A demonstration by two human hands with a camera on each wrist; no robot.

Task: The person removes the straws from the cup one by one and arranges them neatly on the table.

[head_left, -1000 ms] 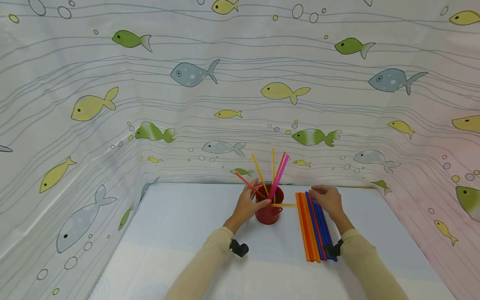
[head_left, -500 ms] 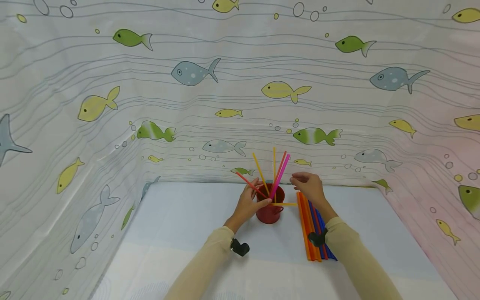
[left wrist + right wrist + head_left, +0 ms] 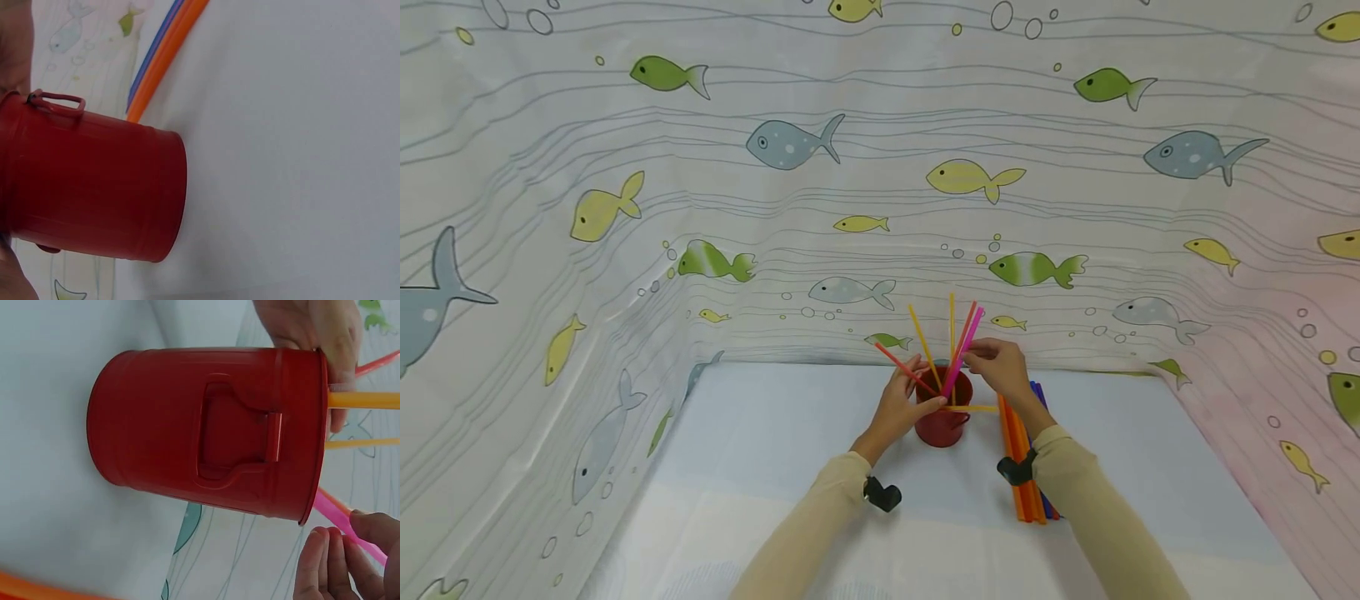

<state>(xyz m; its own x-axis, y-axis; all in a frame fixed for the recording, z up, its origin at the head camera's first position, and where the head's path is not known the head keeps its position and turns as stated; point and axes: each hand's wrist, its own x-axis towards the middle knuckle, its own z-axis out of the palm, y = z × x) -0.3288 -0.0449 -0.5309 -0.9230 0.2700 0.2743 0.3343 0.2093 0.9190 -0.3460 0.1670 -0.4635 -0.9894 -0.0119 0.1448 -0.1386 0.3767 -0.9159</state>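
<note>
A small red metal bucket (image 3: 940, 432) with side handles stands upright on the table, several drinking straws fanning out of it. My left hand (image 3: 895, 410) grips its rim from the left, thumb at the front. At the right of the mouth, my right hand (image 3: 1002, 367) pinches a pink straw (image 3: 340, 517) between thumb and fingertips; its lower end is inside the bucket. A red straw (image 3: 897, 360) leans left, and a yellow straw (image 3: 924, 342) stands steeper. Another yellow straw (image 3: 977, 409) sticks out over the rim, pointing right.
Right of the bucket, orange straws (image 3: 1018, 467) and blue straws (image 3: 1037, 392) lie side by side on the white table (image 3: 760, 442), partly under my right forearm. A fish-patterned curtain (image 3: 880, 192) surrounds the table at the back and sides.
My right hand has moved left from above the blue straws to the bucket and now pinches the pink straw. My left hand has stayed at the rim.
</note>
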